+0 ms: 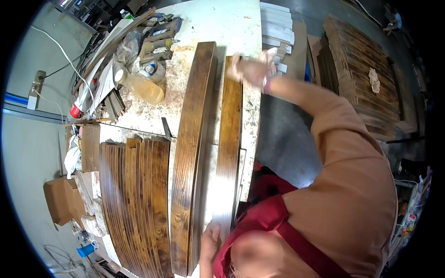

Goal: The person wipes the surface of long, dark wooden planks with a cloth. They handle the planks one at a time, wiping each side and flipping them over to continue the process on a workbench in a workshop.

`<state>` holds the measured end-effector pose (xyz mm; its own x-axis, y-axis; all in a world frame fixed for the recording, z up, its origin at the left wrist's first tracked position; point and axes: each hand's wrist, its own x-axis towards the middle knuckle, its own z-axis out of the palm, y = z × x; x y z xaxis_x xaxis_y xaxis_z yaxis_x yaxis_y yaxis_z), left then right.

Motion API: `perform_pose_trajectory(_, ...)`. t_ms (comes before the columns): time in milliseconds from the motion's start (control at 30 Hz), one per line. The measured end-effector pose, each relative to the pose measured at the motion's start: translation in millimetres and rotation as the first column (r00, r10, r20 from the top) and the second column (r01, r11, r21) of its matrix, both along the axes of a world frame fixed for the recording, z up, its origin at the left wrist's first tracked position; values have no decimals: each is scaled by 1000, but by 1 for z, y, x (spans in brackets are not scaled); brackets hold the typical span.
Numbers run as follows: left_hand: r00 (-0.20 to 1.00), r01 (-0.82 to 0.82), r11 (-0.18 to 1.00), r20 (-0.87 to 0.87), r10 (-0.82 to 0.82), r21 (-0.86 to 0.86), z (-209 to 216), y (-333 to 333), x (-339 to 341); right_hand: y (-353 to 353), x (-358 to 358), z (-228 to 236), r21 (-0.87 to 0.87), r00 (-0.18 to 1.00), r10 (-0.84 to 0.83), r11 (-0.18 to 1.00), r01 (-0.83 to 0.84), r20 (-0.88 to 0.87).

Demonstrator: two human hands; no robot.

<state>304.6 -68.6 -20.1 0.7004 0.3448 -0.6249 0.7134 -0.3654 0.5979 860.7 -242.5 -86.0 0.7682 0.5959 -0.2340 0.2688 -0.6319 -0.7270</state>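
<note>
A long, brown-stained wooden board (230, 111) lies lengthwise in front of me, its grain glossy near my end. My left hand (211, 236) is at the near end, its bent fingers against the board's left edge. My right hand (250, 73) reaches to the far end and is smeared by motion. A pale crumpled cloth (269, 55) sticks out of it, and the fingers look closed on it over the board. Just left of this board lies a stack of longer dark boards (190, 139). Farther left, several thin stained strips (139, 199) lie side by side.
On the worktable (218, 23) stand a plastic bottle of yellowish liquid (141, 88) and several air nail guns (160, 39). An opened cardboard box (62, 201) is at the left. White strips (276, 28) lie beyond the table's right edge. A large pallet-like stack of stained boards (364, 65) stands right.
</note>
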Motion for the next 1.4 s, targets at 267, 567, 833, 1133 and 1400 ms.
perform_pose_trajectory(267,993,39,992,-117,-25,122,-11,-4,-10,56,-111,37,119,917,308,951,-286,-253)
perform_pose_trajectory(567,999,7,995,-37,-3,99,-6,-1,-5,59,-57,50,-464,830,500,813,-351,249)
perform_pose_trajectory(833,990,126,888,-109,-86,443,-20,-3,-17,49,1,55,-176,715,157,983,-48,681)
perform_pose_trajectory(1133,985,-157,657,167,48,737,2,-66,-87,35,-45,-26,-223,570,564,800,-557,598)
perform_pose_trajectory(1400,808,-586,652,283,517,482,-25,-58,-206,47,-29,-42,-270,651,398,917,-292,647)
